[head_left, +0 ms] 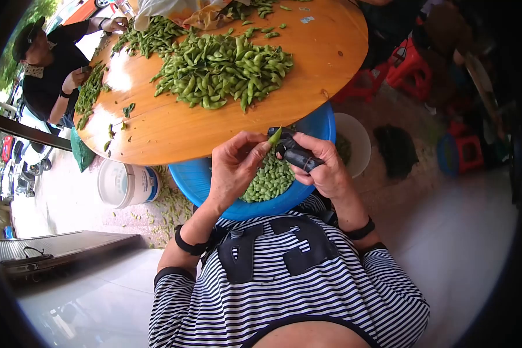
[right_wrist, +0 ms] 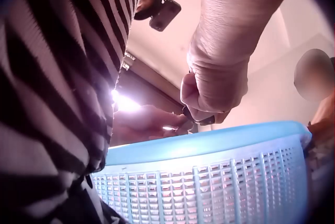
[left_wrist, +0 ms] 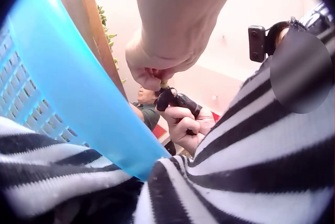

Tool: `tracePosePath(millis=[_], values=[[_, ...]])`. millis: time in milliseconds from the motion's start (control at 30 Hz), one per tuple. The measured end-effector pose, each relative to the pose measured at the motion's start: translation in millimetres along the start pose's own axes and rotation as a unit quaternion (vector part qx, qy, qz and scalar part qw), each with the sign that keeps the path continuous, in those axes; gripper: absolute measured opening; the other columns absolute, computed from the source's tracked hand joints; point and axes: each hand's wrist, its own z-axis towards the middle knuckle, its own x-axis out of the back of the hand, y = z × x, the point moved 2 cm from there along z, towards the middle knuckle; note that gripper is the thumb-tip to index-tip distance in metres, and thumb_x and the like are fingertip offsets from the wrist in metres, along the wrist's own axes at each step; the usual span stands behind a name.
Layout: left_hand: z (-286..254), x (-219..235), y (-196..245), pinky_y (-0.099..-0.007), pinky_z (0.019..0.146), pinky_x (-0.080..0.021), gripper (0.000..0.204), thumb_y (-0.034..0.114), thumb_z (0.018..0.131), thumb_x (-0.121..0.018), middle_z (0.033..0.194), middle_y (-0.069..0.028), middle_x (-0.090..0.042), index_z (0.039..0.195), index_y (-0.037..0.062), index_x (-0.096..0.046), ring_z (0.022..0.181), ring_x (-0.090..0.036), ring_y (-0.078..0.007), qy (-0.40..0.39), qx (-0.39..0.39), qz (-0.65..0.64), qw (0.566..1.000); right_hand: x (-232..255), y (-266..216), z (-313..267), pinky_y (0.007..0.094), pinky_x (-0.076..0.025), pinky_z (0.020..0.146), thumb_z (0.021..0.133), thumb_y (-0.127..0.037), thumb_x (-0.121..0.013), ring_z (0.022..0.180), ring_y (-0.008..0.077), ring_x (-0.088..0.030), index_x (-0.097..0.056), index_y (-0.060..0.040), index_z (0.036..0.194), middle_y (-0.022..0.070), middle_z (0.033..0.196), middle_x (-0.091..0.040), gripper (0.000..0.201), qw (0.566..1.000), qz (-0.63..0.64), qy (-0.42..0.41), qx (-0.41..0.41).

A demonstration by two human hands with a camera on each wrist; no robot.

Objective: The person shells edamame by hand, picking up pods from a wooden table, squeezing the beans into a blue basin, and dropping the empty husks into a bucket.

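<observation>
Over the blue basket (head_left: 185,180), my left hand (head_left: 236,164) pinches a green soybean pod (head_left: 275,137) between thumb and forefinger. My right hand (head_left: 322,165) meets it from the other side, its thumb and forefinger wrapped in black coverings (head_left: 301,158) and closed at the pod. In the left wrist view the pod (left_wrist: 164,84) shows as a small green bit between both hands' fingertips. Shelled green beans (head_left: 269,181) lie in the basket below. From the right wrist camera, my right hand (right_wrist: 217,90) is curled above the basket rim (right_wrist: 209,139), hiding the pod.
A large heap of pods (head_left: 220,69) covers part of the round wooden table (head_left: 139,136) ahead. Another person (head_left: 55,64) handles pods at the far left. A white bucket (head_left: 122,182) stands left of the basket, a pale tub (head_left: 358,145) right. Red stools (head_left: 409,69) stand further right.
</observation>
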Motion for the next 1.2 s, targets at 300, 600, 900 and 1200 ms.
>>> tracePosePath(millis=[300,600,900,1200], values=[[-1.2,3.7,-5.4,-0.0206,0.048,-0.039,0.009,0.009,0.089,-0.066,0.072,-0.0031,-0.062,0.091,0.0004,-0.063,0.055,-0.051,-0.0075,-0.080,0.040,-0.121,0.989,8.6,11.9,-0.2,0.0180,-0.028,0.043,0.076,0.003,-0.036,0.053,0.0034,-0.037,-0.062,0.0046,0.101,-0.0011,0.067,-0.047,0.036,0.994,0.112,-0.003,-0.008],[1.9,1.5,-11.2,-0.0196,0.046,-0.035,0.007,0.008,0.089,-0.065,0.076,-0.0051,-0.062,0.091,0.0029,-0.061,0.054,-0.050,-0.0096,-0.114,0.101,-0.249,0.956,10.1,23.7,3.5,0.0179,-0.028,0.044,0.078,-0.002,-0.039,0.056,0.0037,-0.036,-0.061,0.0034,0.106,-0.0022,0.068,-0.045,0.037,0.981,0.192,-0.039,0.003],[-1.1,-3.4,-10.9,-0.0217,0.063,-0.047,0.015,-0.001,0.084,-0.069,0.080,0.0005,-0.061,0.096,-0.0006,-0.060,0.074,-0.057,-0.0043,-0.010,-0.057,0.070,0.996,-13.9,8.6,-1.3,0.0209,-0.037,0.060,0.074,0.012,-0.050,0.070,0.0094,-0.046,-0.060,0.0045,0.106,0.0020,0.083,-0.049,0.035,0.963,-0.206,0.101,0.140],[3.7,6.3,-2.5,-0.0225,0.046,-0.041,0.022,0.018,0.099,-0.050,0.070,-0.0041,-0.061,0.096,-0.0014,-0.059,0.052,-0.054,-0.0102,-0.103,0.093,-0.037,0.990,-4.6,8.3,-2.3,0.0224,-0.038,0.062,0.075,0.013,-0.046,0.073,0.0103,-0.046,-0.060,0.0062,0.100,0.0039,0.082,-0.049,0.030,0.959,-0.226,0.108,0.136]])
